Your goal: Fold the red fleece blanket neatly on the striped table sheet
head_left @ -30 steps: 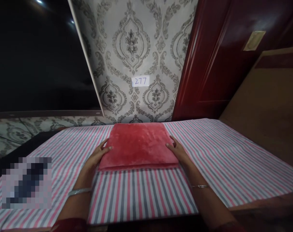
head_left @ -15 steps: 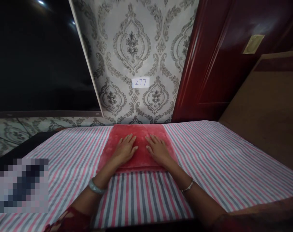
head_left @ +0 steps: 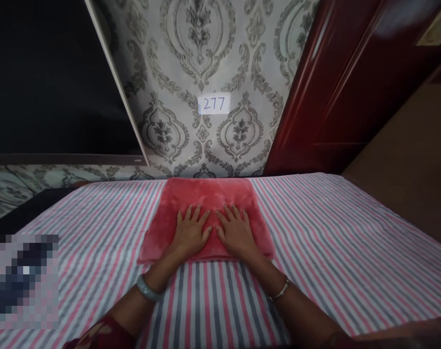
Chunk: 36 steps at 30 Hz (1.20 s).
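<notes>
Both hands are now lying flat on top of the red towel (head_left: 206, 218), where a second ago they were gripping its left and right sides; half a second ago they were already on top, and since then they are sitting slightly nearer the towel's near edge, while the view is tipping down and closer. The left hand (head_left: 190, 232) is pressing palm-down with fingers (head_left: 191, 215) spread and straight, clamped on nothing; the right hand (head_left: 236, 231) is doing the same just beside it, fingers (head_left: 235, 213) apart, the two thumbs nearly touching. That shift from side grip to flat palms is suggesting, as a judgement, that the folded towel is being smoothed or pressed down rather than carried. The towel is lying folded into a rectangle at the middle of the striped cloth (head_left: 333, 232), its far edge close to the cloth's far edge by the patterned wall (head_left: 177, 72). A pale bangle (head_left: 148, 289) is showing on the left wrist and a thin bracelet (head_left: 280, 290) on the right. A paper label (head_left: 213, 103) reading 277 is sitting higher in view than before, and a dark red door (head_left: 337, 97) is standing beyond the cloth's far right corner.
</notes>
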### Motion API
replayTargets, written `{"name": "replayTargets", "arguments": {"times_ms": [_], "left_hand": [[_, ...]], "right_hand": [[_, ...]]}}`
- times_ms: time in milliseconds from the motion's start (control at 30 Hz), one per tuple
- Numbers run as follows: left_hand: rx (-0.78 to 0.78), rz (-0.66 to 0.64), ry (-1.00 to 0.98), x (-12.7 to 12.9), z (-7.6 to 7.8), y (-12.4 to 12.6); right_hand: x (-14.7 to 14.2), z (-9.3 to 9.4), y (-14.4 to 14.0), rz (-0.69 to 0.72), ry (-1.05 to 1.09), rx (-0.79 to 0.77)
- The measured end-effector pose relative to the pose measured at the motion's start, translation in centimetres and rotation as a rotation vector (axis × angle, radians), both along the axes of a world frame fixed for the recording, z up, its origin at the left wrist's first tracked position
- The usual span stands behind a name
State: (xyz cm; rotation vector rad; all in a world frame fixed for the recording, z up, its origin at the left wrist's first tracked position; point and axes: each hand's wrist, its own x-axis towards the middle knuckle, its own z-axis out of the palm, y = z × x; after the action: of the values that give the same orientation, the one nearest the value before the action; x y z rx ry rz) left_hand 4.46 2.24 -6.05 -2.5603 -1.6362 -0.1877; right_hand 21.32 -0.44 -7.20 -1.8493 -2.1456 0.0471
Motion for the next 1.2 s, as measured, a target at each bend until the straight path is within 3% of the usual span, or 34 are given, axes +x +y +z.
{"name": "replayTargets", "arguments": {"times_ms": [200, 800, 1000, 1100, 1200], "left_hand": [[-0.046, -0.01, -0.029, 0.1, 0.0, 0.2], [0.01, -0.01, -0.059, -0.2, 0.0, -0.1], [-0.032, -0.015, -0.128, -2.5, 2.7, 0.1], [0.045, 0.089, -0.133, -4.6, 4.2, 0.2], [0.04, 0.169, -0.109, -6.1, 4.1, 0.4]], "right_hand": [[0.1, -0.6, 0.2, 0.004, -0.017, 0.029], [-0.1, -0.4, -0.2, 0.006, 0.029, 0.093], [2.7, 1.4, 0.3, 0.026, 0.146, 0.126], [4.8, 2.0, 0.2, -0.071, 0.153, 0.193], [5.6, 1.5, -0.2, -0.138, 0.099, 0.164]]}}
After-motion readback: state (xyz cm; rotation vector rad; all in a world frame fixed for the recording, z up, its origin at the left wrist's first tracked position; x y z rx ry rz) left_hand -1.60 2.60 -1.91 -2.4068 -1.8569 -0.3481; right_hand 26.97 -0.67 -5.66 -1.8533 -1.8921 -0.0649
